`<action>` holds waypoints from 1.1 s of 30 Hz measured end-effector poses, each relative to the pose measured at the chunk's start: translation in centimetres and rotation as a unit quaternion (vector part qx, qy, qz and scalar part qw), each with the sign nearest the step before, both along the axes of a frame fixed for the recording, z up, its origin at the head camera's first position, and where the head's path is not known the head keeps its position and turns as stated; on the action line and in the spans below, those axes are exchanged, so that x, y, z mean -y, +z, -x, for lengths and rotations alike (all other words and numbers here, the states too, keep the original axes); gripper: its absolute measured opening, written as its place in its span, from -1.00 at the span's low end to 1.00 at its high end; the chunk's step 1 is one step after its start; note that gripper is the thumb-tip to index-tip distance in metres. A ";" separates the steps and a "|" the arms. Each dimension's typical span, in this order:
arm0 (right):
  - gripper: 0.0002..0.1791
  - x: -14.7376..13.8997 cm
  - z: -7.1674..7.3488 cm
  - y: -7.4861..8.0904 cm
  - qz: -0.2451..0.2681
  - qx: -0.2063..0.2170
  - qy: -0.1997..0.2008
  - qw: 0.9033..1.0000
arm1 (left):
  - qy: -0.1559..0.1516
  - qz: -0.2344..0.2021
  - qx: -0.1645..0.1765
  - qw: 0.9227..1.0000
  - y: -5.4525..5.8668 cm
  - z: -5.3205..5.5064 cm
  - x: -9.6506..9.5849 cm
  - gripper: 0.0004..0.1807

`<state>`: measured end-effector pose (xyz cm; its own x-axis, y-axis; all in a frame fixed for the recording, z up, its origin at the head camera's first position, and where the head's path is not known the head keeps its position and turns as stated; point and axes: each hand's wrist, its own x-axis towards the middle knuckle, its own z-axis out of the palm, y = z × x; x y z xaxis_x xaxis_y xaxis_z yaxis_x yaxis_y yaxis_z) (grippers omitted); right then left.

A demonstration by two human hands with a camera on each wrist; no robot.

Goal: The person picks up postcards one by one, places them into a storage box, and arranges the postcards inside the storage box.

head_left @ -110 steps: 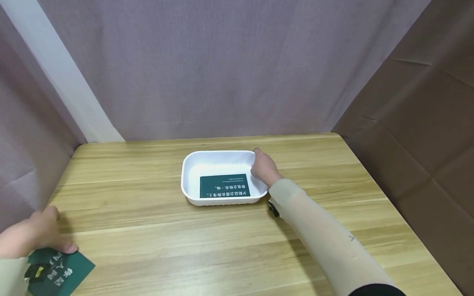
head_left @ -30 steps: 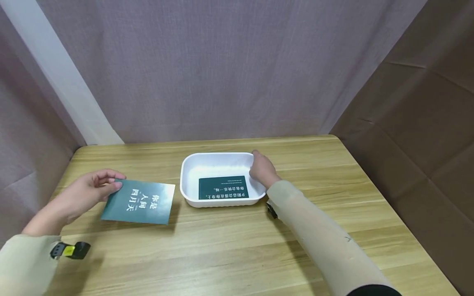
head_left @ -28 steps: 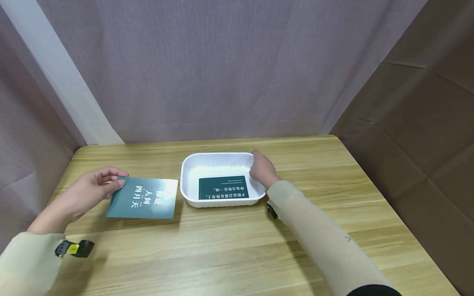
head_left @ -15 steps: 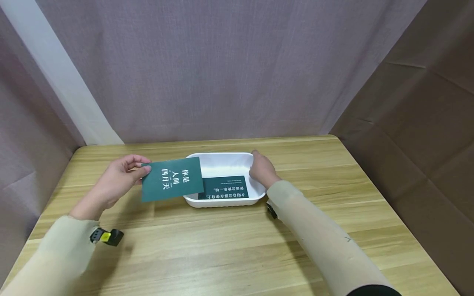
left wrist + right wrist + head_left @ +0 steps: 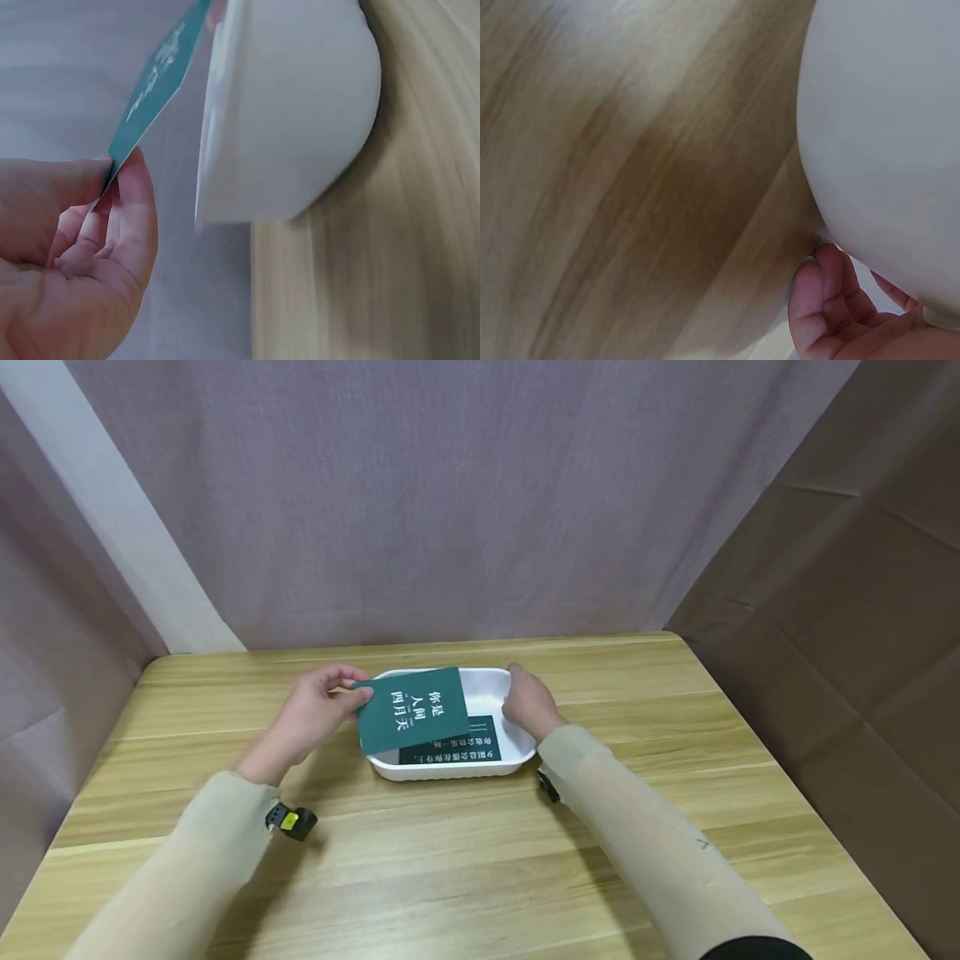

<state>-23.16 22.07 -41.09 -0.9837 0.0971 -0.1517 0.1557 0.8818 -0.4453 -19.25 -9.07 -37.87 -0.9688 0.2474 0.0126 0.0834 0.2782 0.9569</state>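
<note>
My left hand [image 5: 311, 714] pinches one edge of a dark green card [image 5: 412, 710] with white lettering, thumb on top and fingers beneath. In the left wrist view the card [image 5: 156, 86] is tilted and stands clear above the rim of the white tray [image 5: 300, 112]. Inside the white tray [image 5: 491, 685] lies a second green card [image 5: 480, 743], partly hidden under the held one in the head view. My right hand [image 5: 531, 703] grips the tray's right end, its thumb at the rim; in the right wrist view the fingers [image 5: 832, 281] curl against the tray's outer wall.
The tray stands on a wooden table [image 5: 450, 860], towards its far edge. Behind the table hangs a grey-purple curtain [image 5: 435, 510], and a brown covering [image 5: 847, 635] runs along the right side. A small black device [image 5: 292, 820] is strapped at the left wrist.
My left hand has picked the green card up from the table's left side and carried it rightward, so it now overlaps the tray. The right hand has kept its grip on the tray.
</note>
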 end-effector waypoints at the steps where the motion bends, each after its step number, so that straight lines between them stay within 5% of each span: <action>1: -0.19 0.0 0.0 0.0 0.002 0.000 0.000 1.000 | 0.000 0.010 -0.007 1.000 0.0 0.1 -0.5 -0.73; 14: -0.18 0.0 -0.1 0.1 0.002 -0.004 -0.003 1.000 | -0.017 0.141 -0.080 0.987 -1.5 2.0 -4.9 -0.81; 33: -0.18 0.0 -0.1 0.0 -0.010 -0.008 0.004 1.000 | -0.094 0.340 -0.143 0.925 -2.6 2.0 -7.8 -0.66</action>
